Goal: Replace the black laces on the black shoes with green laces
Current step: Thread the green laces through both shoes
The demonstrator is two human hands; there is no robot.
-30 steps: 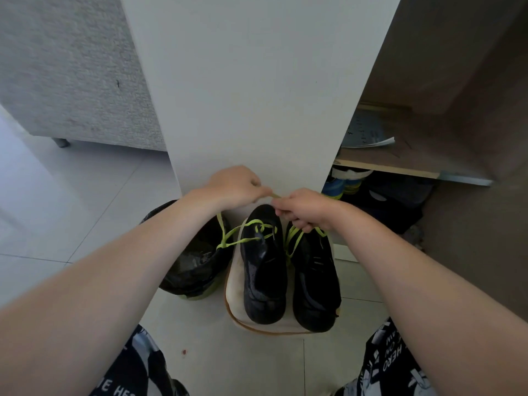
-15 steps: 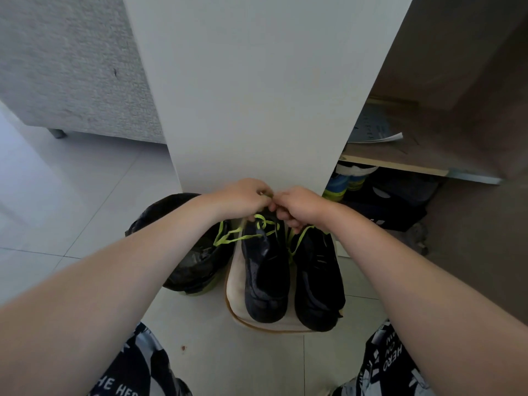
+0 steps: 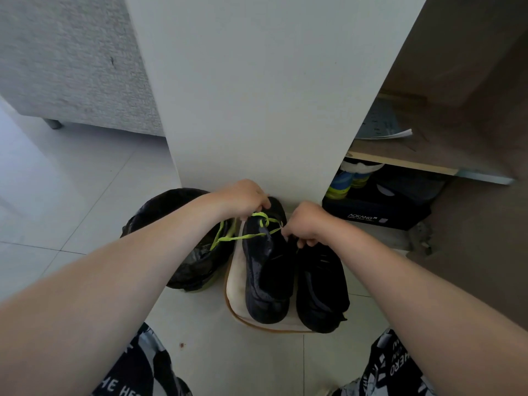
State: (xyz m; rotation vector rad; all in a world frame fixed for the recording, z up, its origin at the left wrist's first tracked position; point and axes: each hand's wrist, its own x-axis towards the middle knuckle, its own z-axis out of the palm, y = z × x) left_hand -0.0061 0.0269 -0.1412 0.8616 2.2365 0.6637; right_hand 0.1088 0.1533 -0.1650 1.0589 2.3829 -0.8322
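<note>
Two black shoes stand side by side on a white mat [image 3: 235, 284], toes toward me. The left shoe [image 3: 267, 270] carries a green lace [image 3: 245, 237] crossed near its top, with one long end trailing left over a black bag. My left hand [image 3: 243, 198] pinches the lace at the shoe's top left. Just to the right of that crossing, my right hand [image 3: 305, 224] pinches the other end, above the right shoe [image 3: 321, 287]. No lace shows on the right shoe; my right hand hides its top.
A white cabinet panel [image 3: 265, 90] rises right behind the shoes. A black bin bag [image 3: 177, 247] sits left of the mat. To the right, an open cabinet holds a dark shoebox [image 3: 377, 212], a wooden shelf [image 3: 405, 164] and papers [image 3: 383, 130]. A grey sofa [image 3: 71, 61] stands back left.
My hands came together over the left shoe, then drew apart again. The green lace ends that hung by the right shoe are gone from view, and the crossing sits tighter.
</note>
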